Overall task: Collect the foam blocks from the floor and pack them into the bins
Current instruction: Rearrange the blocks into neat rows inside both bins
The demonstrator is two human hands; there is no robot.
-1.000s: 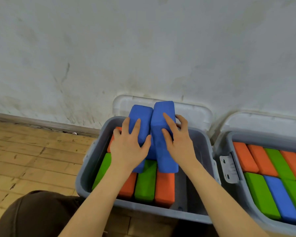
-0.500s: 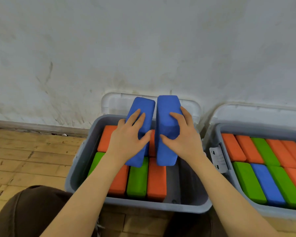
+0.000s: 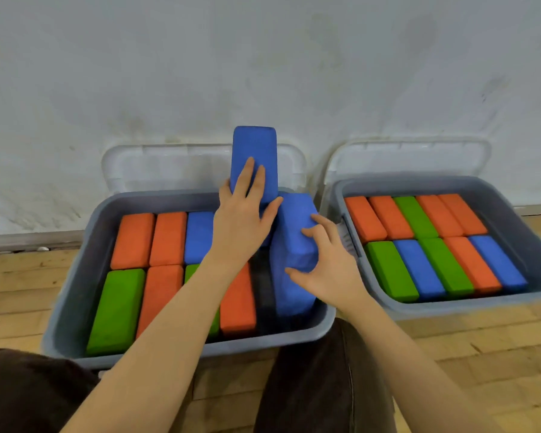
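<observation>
My left hand grips a blue foam block that stands nearly upright above the back of the left grey bin. My right hand holds a second blue block with curled fingers; it lies tilted in the right-hand gap of that bin, its near end low against the front wall. Orange, green and blue blocks fill the rest of the left bin in two rows.
A second grey bin to the right is packed with orange, green and blue blocks. Both bins' white lids lean open against the wall behind. My dark-trousered knees sit at the bottom, on the wooden floor.
The two blue blocks, held side by side over the bin before, have separated. The right one has gone down into the gap at the bin's right side; the left one has risen upright.
</observation>
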